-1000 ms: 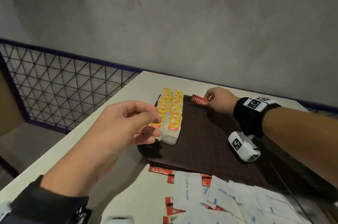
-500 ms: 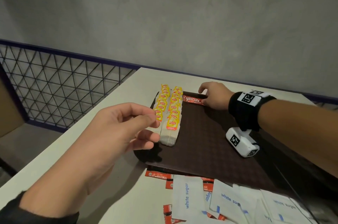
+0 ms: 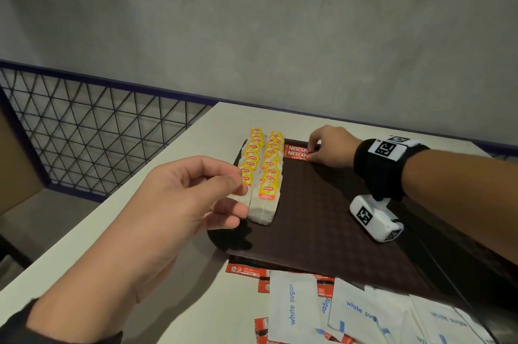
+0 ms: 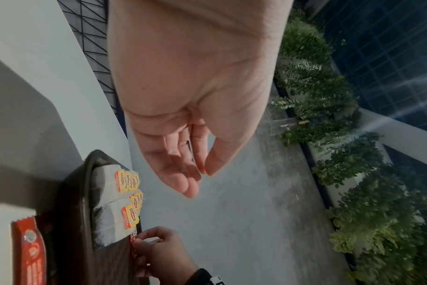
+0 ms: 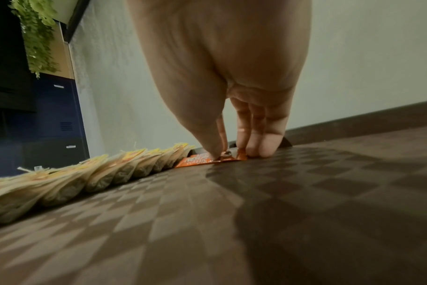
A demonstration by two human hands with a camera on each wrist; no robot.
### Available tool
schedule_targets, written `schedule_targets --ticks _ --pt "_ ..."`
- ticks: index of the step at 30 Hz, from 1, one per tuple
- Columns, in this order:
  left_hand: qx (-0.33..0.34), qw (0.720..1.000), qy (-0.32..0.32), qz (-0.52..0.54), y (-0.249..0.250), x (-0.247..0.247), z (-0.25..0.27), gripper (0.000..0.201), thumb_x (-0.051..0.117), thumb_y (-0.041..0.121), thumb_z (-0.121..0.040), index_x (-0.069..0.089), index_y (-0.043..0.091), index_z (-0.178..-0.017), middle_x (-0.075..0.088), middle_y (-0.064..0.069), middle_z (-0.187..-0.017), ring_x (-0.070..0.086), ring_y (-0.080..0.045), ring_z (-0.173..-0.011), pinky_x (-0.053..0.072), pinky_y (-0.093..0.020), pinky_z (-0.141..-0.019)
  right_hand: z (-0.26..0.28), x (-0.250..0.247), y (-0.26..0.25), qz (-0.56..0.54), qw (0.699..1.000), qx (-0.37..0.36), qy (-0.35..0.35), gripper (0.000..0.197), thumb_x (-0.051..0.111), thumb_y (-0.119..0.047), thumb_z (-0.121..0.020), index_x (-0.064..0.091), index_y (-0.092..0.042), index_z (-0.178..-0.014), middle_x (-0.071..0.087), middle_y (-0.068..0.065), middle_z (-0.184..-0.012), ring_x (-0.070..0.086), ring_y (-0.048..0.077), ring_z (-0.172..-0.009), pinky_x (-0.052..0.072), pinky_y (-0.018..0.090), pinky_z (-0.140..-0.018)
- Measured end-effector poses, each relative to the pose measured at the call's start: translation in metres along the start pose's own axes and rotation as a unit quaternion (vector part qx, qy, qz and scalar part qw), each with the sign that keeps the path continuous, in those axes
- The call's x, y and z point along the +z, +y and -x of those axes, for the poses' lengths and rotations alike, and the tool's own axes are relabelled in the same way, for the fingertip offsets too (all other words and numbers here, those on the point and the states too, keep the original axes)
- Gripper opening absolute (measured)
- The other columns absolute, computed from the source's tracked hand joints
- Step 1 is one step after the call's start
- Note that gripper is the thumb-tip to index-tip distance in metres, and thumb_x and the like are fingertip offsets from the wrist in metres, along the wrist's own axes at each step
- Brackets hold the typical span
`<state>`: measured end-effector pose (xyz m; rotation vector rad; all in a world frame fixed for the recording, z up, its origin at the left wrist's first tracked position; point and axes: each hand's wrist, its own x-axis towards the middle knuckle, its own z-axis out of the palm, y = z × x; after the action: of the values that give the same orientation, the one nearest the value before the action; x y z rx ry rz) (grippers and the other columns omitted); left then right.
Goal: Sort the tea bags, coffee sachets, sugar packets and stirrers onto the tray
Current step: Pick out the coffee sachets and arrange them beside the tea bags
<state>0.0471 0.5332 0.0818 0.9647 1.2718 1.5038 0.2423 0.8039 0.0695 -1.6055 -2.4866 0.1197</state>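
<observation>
A dark brown tray (image 3: 322, 217) lies on the white table. Two rows of yellow-tagged tea bags (image 3: 266, 175) stand along its left side. Two red coffee sachets (image 3: 295, 152) lie side by side at the tray's far edge, next to the tea bags. My right hand (image 3: 309, 151) pinches the right end of the nearer sachet (image 5: 195, 160) between thumb and fingers (image 5: 241, 138), low on the tray (image 5: 232, 212). My left hand (image 3: 238, 197) hovers by the tray's left corner, fingers loosely curled and holding nothing (image 4: 200, 179).
White sugar packets (image 3: 291, 307) and more red sachets (image 3: 244, 270) lie heaped on the table in front of the tray. A wire mesh panel (image 3: 84, 133) runs beyond the table's left edge. A grey wall stands close behind.
My right hand has brought the sachet down from a tilted hold to lie flat beside the other one at the tray's far edge. The left hand has hardly moved.
</observation>
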Motion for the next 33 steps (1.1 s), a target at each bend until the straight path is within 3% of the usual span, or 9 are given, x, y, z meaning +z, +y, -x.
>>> schedule_targets --ticks 5,15,17,20,25,27,29,31,33 --pt "0.004 1.000 0.001 0.003 0.002 0.002 0.001 0.015 0.071 0.005 -0.089 0.079 0.010 -0.077 0.076 -0.016 -0.083 0.071 -0.024 -0.064 0.058 -0.024 -0.055 -0.003 0.002 0.000 0.012 1.000 -0.005 0.004 0.015 0.073 -0.026 -0.092 0.073 -0.014 -0.103 0.067 0.006 -0.114 0.056 0.018 -0.096 0.043 0.028 -0.078" --pt "0.009 1.000 0.008 0.011 0.005 0.003 0.001 0.007 0.069 0.001 -0.090 0.074 0.002 -0.084 0.074 -0.016 -0.078 0.070 -0.024 -0.062 0.058 -0.023 -0.055 -0.008 0.002 0.003 0.024 0.999 -0.014 0.030 0.020 0.072 -0.031 -0.092 0.069 -0.012 -0.097 0.067 0.008 -0.109 0.058 0.022 -0.095 0.044 0.031 -0.077" --pt "0.006 1.000 0.007 -0.017 0.005 0.002 0.001 0.010 0.069 0.000 -0.091 0.074 0.003 -0.083 0.074 -0.015 -0.078 0.069 -0.022 -0.061 0.058 -0.023 -0.054 0.000 -0.005 -0.001 0.031 0.998 -0.023 0.043 0.018 0.070 -0.029 -0.093 0.069 -0.012 -0.098 0.067 0.007 -0.107 0.055 0.020 -0.092 0.041 0.030 -0.076" --pt "-0.008 0.988 -0.036 -0.148 0.004 0.000 0.002 0.015 0.073 0.005 -0.089 0.078 0.009 -0.075 0.077 -0.013 -0.080 0.071 -0.018 -0.062 0.056 -0.022 -0.056 0.026 -0.024 -0.013 0.006 0.998 -0.045 0.033 0.012 0.068 -0.025 -0.092 0.071 -0.014 -0.096 0.069 0.004 -0.099 0.056 0.017 -0.082 0.038 0.027 -0.070" --pt "-0.017 0.889 -0.142 -0.436 0.008 0.002 0.015 0.009 0.077 0.030 -0.088 0.081 0.027 -0.080 0.076 0.005 -0.072 0.061 -0.004 -0.059 0.058 -0.033 -0.070 0.124 -0.063 -0.051 -0.114 0.983 -0.123 -0.081 0.009 0.069 -0.027 -0.091 0.072 -0.021 -0.084 0.072 -0.001 -0.071 0.068 0.018 -0.063 0.054 0.032 -0.064" --pt "-0.008 0.859 -0.159 -0.486 0.013 0.006 0.019 0.007 0.078 0.033 -0.087 0.082 0.035 -0.081 0.075 0.015 -0.071 0.059 0.004 -0.057 0.051 -0.024 -0.065 0.168 -0.071 -0.063 -0.111 0.970 -0.164 -0.141 0.008 0.069 -0.025 -0.091 0.073 -0.022 -0.085 0.070 -0.009 -0.069 0.066 0.009 -0.062 0.054 0.028 -0.066" --pt "-0.002 0.816 -0.167 -0.553 0.017 0.016 0.023 0.006 0.078 0.034 -0.088 0.082 0.037 -0.086 0.073 0.020 -0.070 0.060 0.009 -0.056 0.044 -0.015 -0.058 0.201 -0.072 -0.069 -0.060 0.963 -0.185 -0.186 0.006 0.070 -0.028 -0.090 0.075 -0.026 -0.088 0.071 -0.014 -0.074 0.063 -0.001 -0.063 0.051 0.019 -0.063" --pt "0.001 0.754 -0.184 -0.631 0.019 0.030 0.027 0.007 0.074 0.031 -0.091 0.081 0.031 -0.093 0.069 0.014 -0.070 0.055 0.009 -0.045 0.034 -0.009 -0.040 0.223 -0.067 -0.068 0.003 0.962 -0.179 -0.205 0.009 0.070 -0.035 -0.091 0.075 -0.030 -0.095 0.069 -0.018 -0.076 0.061 -0.004 -0.067 0.043 0.010 -0.059" --pt "0.017 0.674 -0.213 -0.707 0.019 0.041 0.033 0.011 0.067 0.028 -0.094 0.075 0.023 -0.089 0.062 0.009 -0.069 0.052 -0.002 -0.043 0.030 -0.012 -0.036 0.239 -0.059 -0.065 0.048 0.961 -0.180 -0.206 0.016 0.069 -0.040 -0.092 0.072 -0.030 -0.104 0.062 -0.018 -0.076 0.057 -0.003 -0.069 0.037 0.010 -0.059"
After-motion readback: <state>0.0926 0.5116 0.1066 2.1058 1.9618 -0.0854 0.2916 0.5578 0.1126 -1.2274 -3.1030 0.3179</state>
